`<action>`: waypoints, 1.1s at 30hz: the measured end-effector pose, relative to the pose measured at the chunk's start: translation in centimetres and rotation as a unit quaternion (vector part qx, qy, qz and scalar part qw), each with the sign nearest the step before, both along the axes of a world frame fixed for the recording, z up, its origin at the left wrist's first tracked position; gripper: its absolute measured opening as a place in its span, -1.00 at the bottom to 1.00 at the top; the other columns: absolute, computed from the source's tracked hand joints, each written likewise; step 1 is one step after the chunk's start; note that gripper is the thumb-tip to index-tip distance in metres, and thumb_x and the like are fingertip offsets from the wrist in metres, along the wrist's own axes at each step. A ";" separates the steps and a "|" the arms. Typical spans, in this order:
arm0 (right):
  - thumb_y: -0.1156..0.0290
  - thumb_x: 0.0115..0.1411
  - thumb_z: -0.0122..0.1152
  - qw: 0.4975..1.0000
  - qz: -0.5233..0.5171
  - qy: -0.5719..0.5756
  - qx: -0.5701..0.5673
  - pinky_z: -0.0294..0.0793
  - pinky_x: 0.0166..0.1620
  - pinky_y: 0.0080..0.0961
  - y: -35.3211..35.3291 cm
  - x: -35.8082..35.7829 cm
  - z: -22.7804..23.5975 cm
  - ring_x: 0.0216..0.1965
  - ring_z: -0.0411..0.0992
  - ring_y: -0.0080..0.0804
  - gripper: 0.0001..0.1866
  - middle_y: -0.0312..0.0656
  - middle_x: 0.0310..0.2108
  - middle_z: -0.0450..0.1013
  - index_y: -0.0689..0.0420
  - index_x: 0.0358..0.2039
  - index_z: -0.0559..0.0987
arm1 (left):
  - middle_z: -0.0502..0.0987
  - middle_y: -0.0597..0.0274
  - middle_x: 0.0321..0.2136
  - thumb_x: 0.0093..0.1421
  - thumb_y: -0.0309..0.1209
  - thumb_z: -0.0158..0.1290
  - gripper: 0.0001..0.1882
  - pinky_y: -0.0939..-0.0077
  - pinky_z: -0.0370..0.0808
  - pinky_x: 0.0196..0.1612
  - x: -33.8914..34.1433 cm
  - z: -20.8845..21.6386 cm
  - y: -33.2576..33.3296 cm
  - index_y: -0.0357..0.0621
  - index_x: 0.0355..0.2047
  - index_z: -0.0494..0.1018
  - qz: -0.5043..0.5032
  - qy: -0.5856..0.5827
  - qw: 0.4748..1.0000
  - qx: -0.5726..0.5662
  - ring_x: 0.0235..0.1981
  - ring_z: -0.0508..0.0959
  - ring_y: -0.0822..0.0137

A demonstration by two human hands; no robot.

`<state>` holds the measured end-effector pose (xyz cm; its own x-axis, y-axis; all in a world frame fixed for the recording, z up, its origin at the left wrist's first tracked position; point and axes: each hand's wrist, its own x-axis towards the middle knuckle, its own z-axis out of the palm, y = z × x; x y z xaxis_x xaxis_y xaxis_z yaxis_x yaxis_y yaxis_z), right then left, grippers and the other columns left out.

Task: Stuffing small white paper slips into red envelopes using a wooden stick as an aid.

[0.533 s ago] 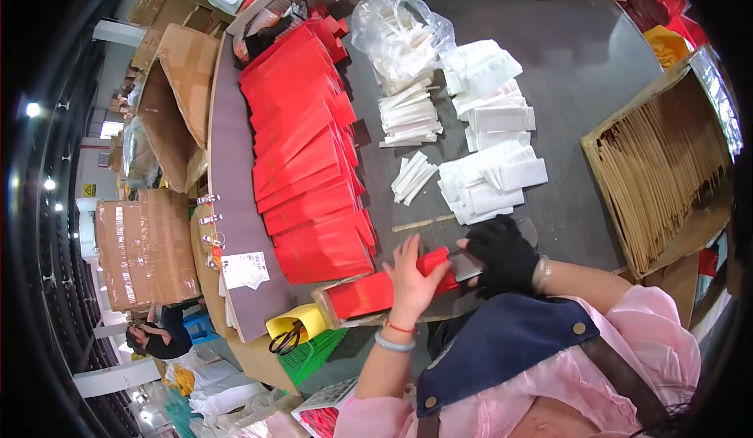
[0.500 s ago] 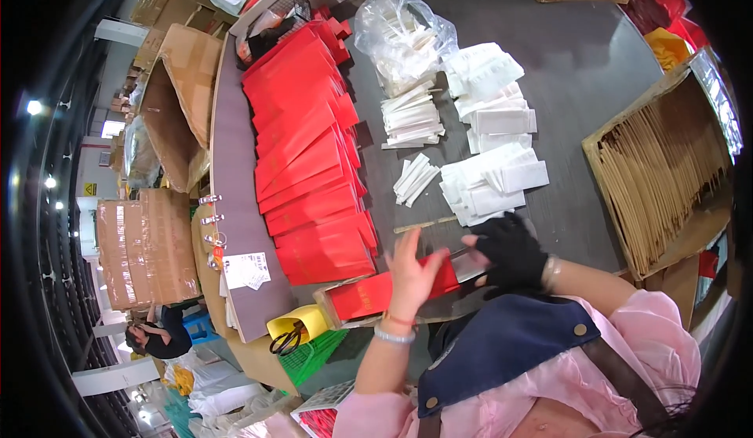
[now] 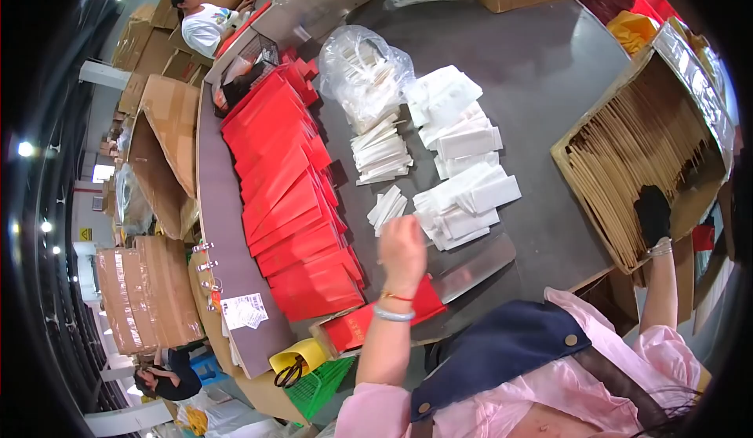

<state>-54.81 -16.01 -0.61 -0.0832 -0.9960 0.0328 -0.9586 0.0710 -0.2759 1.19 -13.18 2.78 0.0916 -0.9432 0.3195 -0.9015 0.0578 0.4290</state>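
Note:
My left hand (image 3: 402,251) is raised above the near part of the table, its fingers curled in and turned away. It is nearest to a small bunch of white paper strips (image 3: 387,209); what it holds, if anything, is hidden. Under its wrist lies a red packet (image 3: 427,300) at the table's near edge, beside a shiny flat strip (image 3: 474,269). My right hand (image 3: 653,214), in a black glove, reaches far right to the brown cardboard pieces (image 3: 627,163) packed upright in an open carton (image 3: 566,156). Its fingertips are hard to make out against them.
Overlapping red packets (image 3: 286,195) form a long row at left. Stacks of folded white papers (image 3: 467,199) and a clear plastic bag (image 3: 365,69) occupy the middle. A yellow holder (image 3: 298,356) with black scissors hangs at the near left corner. A person (image 3: 205,26) is at the far left.
My right hand has gone from beside the near red packet to the carton at right. My left hand has lifted off that packet toward the white strips, its fingers curling. The whole view has shifted.

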 end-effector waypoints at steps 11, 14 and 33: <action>0.47 0.25 -0.02 0.987 -0.040 0.056 -0.144 0.41 0.08 -0.25 1.3 0.9 -2.0 0.00 0.44 0.03 -0.69 0.11 -0.06 0.50 0.30 -0.06 0.55 | 0.43 0.23 -0.28 -0.08 -0.42 0.26 -0.73 0.24 0.36 -0.23 -8.7 -0.8 -4.5 -0.07 -0.31 0.51 -0.114 -0.037 0.992 0.034 -0.26 0.42 0.11; 0.44 0.31 -0.06 0.980 -0.067 0.050 -0.178 0.41 0.07 -0.29 1.4 1.4 -0.4 0.02 0.45 -0.02 -0.69 0.07 -0.02 0.49 0.28 -0.04 0.54 | 0.46 0.23 -0.34 -0.09 -0.41 0.26 -0.72 0.23 0.35 -0.23 -8.6 -0.5 -4.4 -0.06 -0.31 0.51 -0.107 -0.034 0.994 0.001 -0.30 0.44 0.14; 0.31 -0.03 0.35 0.837 0.510 -0.195 0.032 0.43 -0.35 -0.17 1.6 29.3 1.0 -0.40 0.44 -0.06 -0.79 -0.13 -0.44 0.47 -0.12 -0.31 0.62 | 0.41 0.20 -0.02 -0.28 -0.22 0.41 -0.23 0.08 0.26 0.09 -3.0 2.4 11.2 -0.15 0.01 0.46 -0.039 0.015 0.988 0.147 -0.01 0.34 0.01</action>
<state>-25.52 -14.46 0.41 0.8204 -0.5533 0.1440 -0.3675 -0.7033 -0.6086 -1.78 -2.02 5.15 0.0200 -0.9994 0.0284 -0.8860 -0.0046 0.4637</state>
